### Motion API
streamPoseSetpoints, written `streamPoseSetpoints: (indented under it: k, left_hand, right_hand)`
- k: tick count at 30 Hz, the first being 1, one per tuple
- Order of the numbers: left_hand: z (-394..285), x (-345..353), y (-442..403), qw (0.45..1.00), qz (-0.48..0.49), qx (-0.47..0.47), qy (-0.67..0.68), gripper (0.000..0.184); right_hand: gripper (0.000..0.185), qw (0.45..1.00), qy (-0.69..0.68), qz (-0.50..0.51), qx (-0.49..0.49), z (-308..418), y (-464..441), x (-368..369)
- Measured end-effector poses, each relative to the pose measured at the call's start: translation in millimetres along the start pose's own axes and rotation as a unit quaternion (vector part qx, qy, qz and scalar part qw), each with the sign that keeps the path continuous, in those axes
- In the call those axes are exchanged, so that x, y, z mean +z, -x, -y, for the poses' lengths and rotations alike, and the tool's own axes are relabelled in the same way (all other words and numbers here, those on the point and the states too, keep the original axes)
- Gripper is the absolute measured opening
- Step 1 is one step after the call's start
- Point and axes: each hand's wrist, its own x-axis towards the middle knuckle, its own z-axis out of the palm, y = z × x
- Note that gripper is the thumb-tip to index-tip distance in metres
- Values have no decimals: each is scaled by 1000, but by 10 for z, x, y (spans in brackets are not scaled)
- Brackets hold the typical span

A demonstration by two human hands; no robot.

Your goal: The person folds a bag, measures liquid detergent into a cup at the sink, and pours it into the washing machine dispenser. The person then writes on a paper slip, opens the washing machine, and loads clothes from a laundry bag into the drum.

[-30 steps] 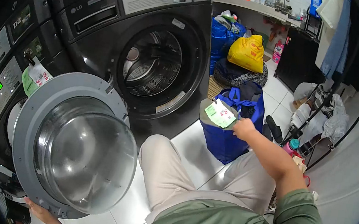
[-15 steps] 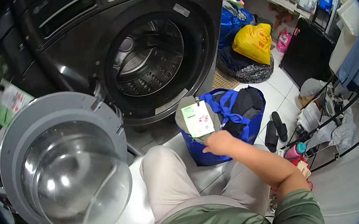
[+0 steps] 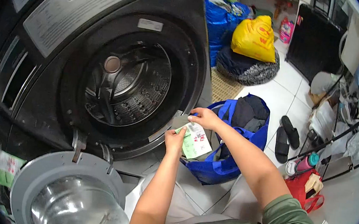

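Observation:
A white and green paper tag [image 3: 197, 142] with red handwriting lies over the front of a blue laundry bag [image 3: 212, 172]. My left hand [image 3: 174, 141] pinches the tag's left edge, thumb on top. At the tag's upper edge, the fingertips of my right hand [image 3: 206, 118] are closed on a small clip, partly hidden by them. Grey-green cloth [image 3: 179, 122] shows beside the clip. Dark folded clothes [image 3: 250, 112] fill the back of the bag.
A front-loading washing machine [image 3: 80, 87] stands at left, its round door [image 3: 68, 196] swung wide toward me. Behind the bag, a yellow plastic bag [image 3: 254, 38] rests on a dark round cushion [image 3: 246, 68]. Black slippers [image 3: 287, 137] and a red bag [image 3: 303, 194] are at right.
My left hand has come into view and taken hold of the tag. My right hand has shifted from the cloth's lower edge to the clip. The view has turned and shifted.

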Motion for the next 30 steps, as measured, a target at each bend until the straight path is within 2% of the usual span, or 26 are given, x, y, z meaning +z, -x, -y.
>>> streamPoseSetpoints:
  k: [1,3,4,7,10,13,14,15,16,17,18,19,20,21,23,24,25,27,28,29,30]
  left_hand:
    - [143,30,-126,999,-19,5,-27,38]
    - [193,57,-144,999,35,-11,-6,29]
    - [214,61,-142,998,59,-18,7,25]
    - [90,99,-17,994,75,-32,77,15]
    - [18,111,-1,988,106,11,113,15]
    - [-328,83,234,981,153,58,100,14]
    - [-495,76,386,980,158,71,97,15]
    - [-645,86,520,980,161,78,91,17]
    - [-821,105,708,976,181,90,76,19]
    - [-837,89,778,974,199,88,57,18]
    - [-1007,131,1022,969,215,117,14,19]
    - [-1120,133,1187,965,237,109,-18,23]
    - [-1167,138,1348,957,279,69,29,26]
    - [-1176,134,1480,949,306,30,76,30]
    - [-1115,184,1586,939,318,-63,116,34]
    - [-970,150,1577,929,330,-131,103,37]
    - [-816,224,1670,934,314,-152,77,37]
    - [-609,321,2020,929,317,-183,61,36]
    - [-534,364,2086,920,338,-193,40,35]
    - [-452,419,2133,918,340,-202,16,35]
    - [-418,492,2220,920,337,-198,-2,34]
  right_hand:
    - [45,1000,-6,23,-8,49,-2,-46]
    - [40,997,-13,72,-32,88,-31,-128]
    - [31,997,4,66,-35,121,-15,-162]
    - [26,998,-33,43,-10,104,32,-138]
    - [22,998,-21,-24,-54,269,158,-215]
    - [21,997,-48,-33,-53,448,326,-436]
    - [23,996,-75,-29,-42,542,443,-556]
    - [27,994,-83,-28,-71,599,569,-662]
    - [37,993,-68,-11,-95,728,799,-855]
    - [55,994,33,-5,-105,775,1048,-1014]
    - [75,995,54,-24,-79,920,1495,-1206]
    - [84,991,36,-66,-107,879,1917,-1321]
    - [83,994,48,-48,-88,1014,2451,-1586]
    - [74,998,19,-6,-52,1054,2981,-1818]
    - [49,996,-79,30,-17,667,3949,-1986]
    - [42,988,-107,64,93,500,4470,-1985]
    - [36,938,-147,134,283,304,4917,-1926]
    - [34,902,-209,104,364,-471,5970,-1123]
    - [35,870,-175,100,451,-696,6323,-733]
    - [36,813,-204,45,543,-1232,6745,-67]
    - [39,804,-98,65,583,-1548,6980,454]
